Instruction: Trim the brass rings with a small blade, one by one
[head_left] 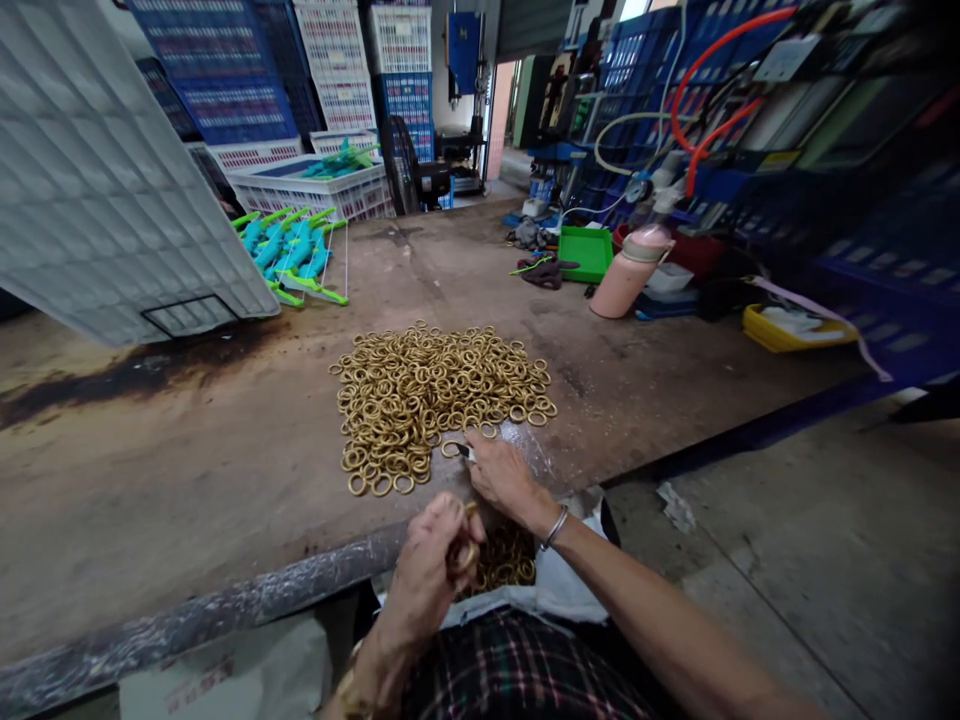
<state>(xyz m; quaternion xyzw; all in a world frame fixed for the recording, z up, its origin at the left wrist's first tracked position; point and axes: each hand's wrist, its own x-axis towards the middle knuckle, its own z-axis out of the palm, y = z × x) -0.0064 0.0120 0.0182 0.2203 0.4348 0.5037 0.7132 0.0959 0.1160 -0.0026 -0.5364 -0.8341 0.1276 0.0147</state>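
Note:
Many gold-coloured rings (442, 385) lie in a loose pile on the brown table (262, 480). At the pile's near edge my right hand (506, 475) is closed around a small dark-tipped tool (465, 453), whose tip touches or overlaps a single ring (451, 450). Nearer to me, my left hand (435, 550) has its fingers curled round several gold rings. Below both hands, more rings (510, 558) fill an open white sack (566, 580) at the table's edge. A metal bracelet circles my right wrist.
A large grey-white crate (112, 180) leans at the left, beside turquoise and green toy bows (292, 250). A pink bottle (631, 272), green tray (585, 254) and yellow tray (795, 328) stand toward the right. Stacked crates and a fan (412, 165) are behind.

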